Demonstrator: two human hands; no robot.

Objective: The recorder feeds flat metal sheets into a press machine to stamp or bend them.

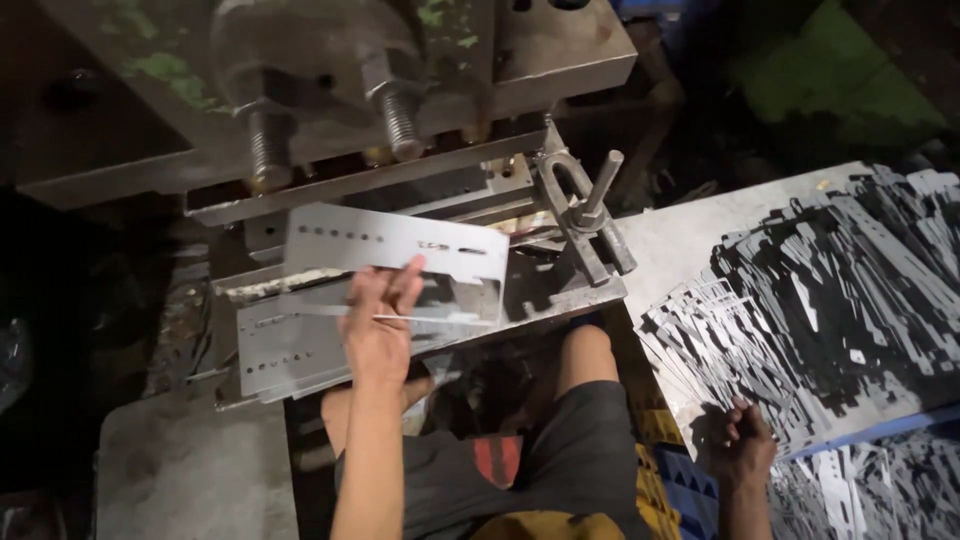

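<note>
My left hand [378, 325] has its fingers [405, 285] pinched on a flat metal sheet [395, 243] with small holes in it. I also see a thin rod [425, 320] across those fingers, but I cannot tell if it is a tool or just an edge of metal. The sheet sits right in front of the big press [330, 90], just under its two thick bolts [400, 120]. More flat sheets [290, 355] lie under my hand, a bit lower than the press.

My right hand [745, 445] is far off to the right of the press. Its fingers are curled in on the near edge of a big pile of cut metal strips [830, 300]. I cannot tell if they hold one strip or only touch the pile.

What could go wrong, I think: my left fingers are very close to the press. If the press came down while they are there, they could get hurt. The sheet edges look sharp and could cut bare skin. The pile of strips looks loose, so a pull on one strip could make others slide off the table [670, 235].

Much is hard to see. The room is dark all around the press. The slot under the press is in shadow, so I cannot see what is inside. The top of the press is cut off. My knees [585, 345] are under the press bench, and the floor there is too dark to make out.
</note>
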